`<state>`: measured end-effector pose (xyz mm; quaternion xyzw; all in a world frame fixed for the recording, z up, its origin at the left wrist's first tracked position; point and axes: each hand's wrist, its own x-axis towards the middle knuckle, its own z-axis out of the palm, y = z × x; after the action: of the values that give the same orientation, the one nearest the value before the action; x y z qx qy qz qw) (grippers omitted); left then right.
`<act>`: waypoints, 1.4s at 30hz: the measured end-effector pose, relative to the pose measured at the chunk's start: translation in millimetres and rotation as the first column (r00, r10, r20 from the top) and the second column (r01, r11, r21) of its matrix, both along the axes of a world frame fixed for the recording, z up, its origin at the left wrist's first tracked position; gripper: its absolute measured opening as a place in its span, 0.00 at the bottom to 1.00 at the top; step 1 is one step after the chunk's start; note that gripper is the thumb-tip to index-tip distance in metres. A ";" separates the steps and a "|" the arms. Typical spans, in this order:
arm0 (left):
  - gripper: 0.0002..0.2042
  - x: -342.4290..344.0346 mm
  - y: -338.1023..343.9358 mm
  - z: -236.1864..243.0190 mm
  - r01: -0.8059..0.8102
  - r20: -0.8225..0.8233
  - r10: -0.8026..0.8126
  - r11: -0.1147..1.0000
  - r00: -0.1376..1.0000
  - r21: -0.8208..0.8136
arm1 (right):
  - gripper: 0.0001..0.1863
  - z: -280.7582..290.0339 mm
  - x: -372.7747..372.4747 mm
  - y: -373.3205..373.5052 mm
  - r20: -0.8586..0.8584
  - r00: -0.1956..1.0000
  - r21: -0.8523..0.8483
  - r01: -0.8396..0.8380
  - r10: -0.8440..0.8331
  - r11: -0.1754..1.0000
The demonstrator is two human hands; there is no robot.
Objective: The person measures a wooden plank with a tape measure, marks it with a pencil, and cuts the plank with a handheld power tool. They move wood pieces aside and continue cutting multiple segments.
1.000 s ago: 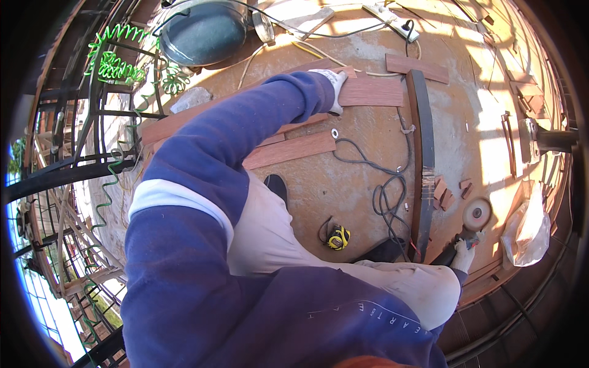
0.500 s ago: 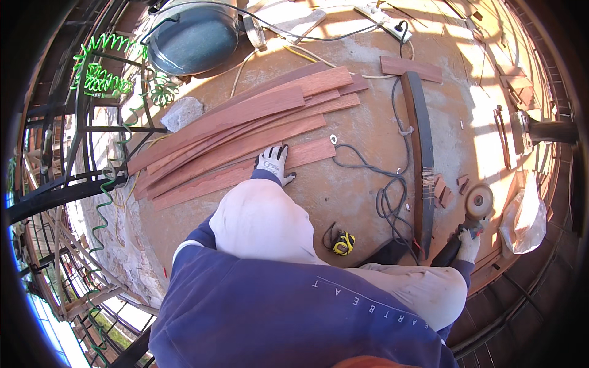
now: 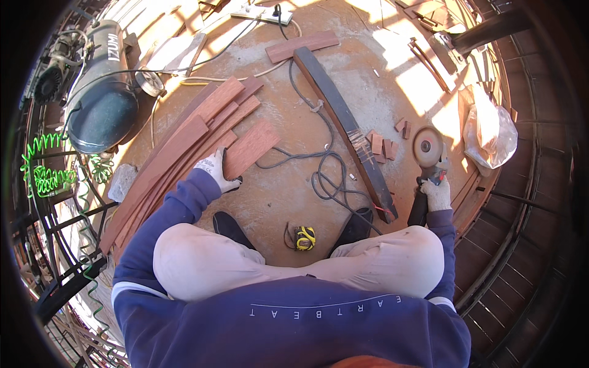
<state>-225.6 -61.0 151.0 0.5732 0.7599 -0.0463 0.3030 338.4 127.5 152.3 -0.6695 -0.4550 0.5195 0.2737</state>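
I squat over a rusty brown floor. My left hand [image 3: 216,170], in a white glove, grips the near end of a short reddish wood plank [image 3: 250,147] lying beside a pile of long reddish planks [image 3: 178,153]. My right hand [image 3: 437,193], also gloved, is closed on the black handle of an angle grinder [image 3: 426,153] whose round disc rests on the floor. Several small wood offcuts [image 3: 383,144] lie just left of the disc.
A long dark beam [image 3: 346,126] runs diagonally across the floor, with a black cable [image 3: 325,178] coiled beside it. A yellow tape measure [image 3: 305,237] lies between my shoes. An air compressor tank [image 3: 101,98] stands far left, a plastic bag [image 3: 491,132] at right.
My left arm has pulled back from a far reach toward the planks; the hand now holds the short plank's near end. My view has tilted. The right hand stays on the grinder.
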 end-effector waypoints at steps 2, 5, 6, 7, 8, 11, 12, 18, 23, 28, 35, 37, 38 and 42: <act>0.54 13.3 48.5 21.8 0.058 0.047 -0.056 0.997 0.997 -0.044 | 0.20 -0.7 8.0 -1.8 -0.011 1.000 0.011 -0.019 0.019 1.000; 0.53 65.5 118.9 39.2 0.140 0.107 -0.127 0.983 0.986 -0.122 | 0.21 -9.7 23.2 -0.2 -0.023 0.998 0.013 -0.062 0.063 0.998; 0.52 85.2 135.4 34.9 0.152 0.110 -0.140 0.982 0.984 -0.113 | 0.22 -13.8 25.2 2.0 -0.014 0.996 -0.002 -0.087 0.087 0.996; 0.52 106.4 149.9 22.3 0.168 0.117 -0.156 0.980 0.981 -0.106 | 0.22 -17.4 27.2 2.9 -0.002 0.994 -0.021 -0.108 0.108 0.994; 0.51 124.2 160.8 11.2 0.171 0.117 -0.155 0.974 0.981 -0.146 | 0.24 -21.3 23.1 5.4 0.005 0.991 -0.014 -0.133 0.133 0.991; 0.50 168.7 183.1 -30.8 0.192 0.104 -0.177 0.967 0.979 -0.166 | 0.26 -14.5 15.0 12.2 0.025 0.986 -0.019 -0.163 0.163 0.986; 0.50 178.1 185.8 -44.3 0.200 0.102 -0.185 0.966 0.977 -0.163 | 0.28 -20.7 19.9 17.3 0.034 0.983 -0.032 -0.177 0.178 0.984; 0.47 214.4 189.5 -69.4 0.125 0.126 -0.104 0.977 0.987 -0.175 | 0.29 -17.4 10.6 37.9 0.134 0.926 -0.066 -0.348 0.354 0.935; 0.42 223.0 185.0 -82.6 0.074 0.134 -0.064 0.995 0.989 -0.067 | 0.30 -19.5 0.7 65.3 0.010 0.920 -0.140 -0.388 0.393 0.911; 0.37 221.8 179.5 -92.7 0.044 0.185 -0.049 0.999 0.981 0.033 | 0.31 -20.0 -16.0 89.6 0.164 0.809 -0.167 -0.540 0.564 0.825; 0.37 219.4 175.2 -94.9 0.040 0.164 -0.049 0.998 0.985 0.057 | 0.30 -22.0 -30.6 95.2 0.231 0.723 -0.177 -0.627 0.651 0.759; 0.37 220.3 174.4 -99.0 0.034 0.179 -0.047 0.997 0.983 0.072 | 0.30 -23.0 -28.5 94.5 0.220 0.732 -0.183 -0.618 0.644 0.765; 0.37 220.4 174.7 -99.2 0.037 0.179 -0.050 0.996 0.983 0.077 | 0.30 -22.1 -28.3 94.3 0.216 0.739 -0.184 -0.612 0.639 0.770; 0.37 220.2 177.1 -93.9 0.039 0.193 -0.053 0.996 0.980 0.079 | 0.30 -17.1 -32.3 92.1 0.249 0.735 -0.173 -0.608 0.631 0.775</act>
<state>-5.4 116.1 57.1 0.6034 0.7143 0.0316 0.3531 306.0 219.6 135.1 -0.5591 -0.6660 0.4936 -0.0122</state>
